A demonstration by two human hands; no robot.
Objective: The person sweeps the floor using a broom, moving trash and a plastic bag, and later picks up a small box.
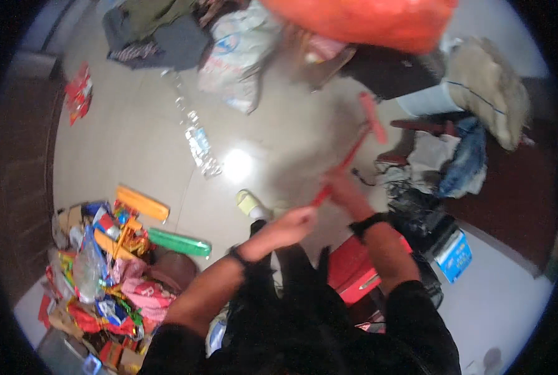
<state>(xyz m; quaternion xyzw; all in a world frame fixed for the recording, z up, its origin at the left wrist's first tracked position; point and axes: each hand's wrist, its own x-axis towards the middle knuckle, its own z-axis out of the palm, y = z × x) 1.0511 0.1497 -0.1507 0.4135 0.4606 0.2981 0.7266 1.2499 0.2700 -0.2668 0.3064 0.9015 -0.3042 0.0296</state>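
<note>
A red long-handled tool with a crosswise head (pixel 372 117) slants away from me to the right, its head over the floor. Motion blur hides its exact kind. My left hand (pixel 294 225) is closed around the near end of the handle. Farther up the same handle, my right hand (pixel 340 186) is wrapped round it too. Both wrists wear dark bands. Past the tool's head, on the right, stands a light blue bucket or tube-like container (pixel 427 100) beside a beige sack (pixel 488 84).
Mixed wrappers and toys are heaped at the left, with a green tray-like piece (pixel 179 242) and an orange one (pixel 142 204). Shiny strips (pixel 197 142) lie on the tiles. Farther off are a white bag (pixel 238 59) and an orange bag (pixel 372 22). A red box (pixel 354 265) stands by my legs.
</note>
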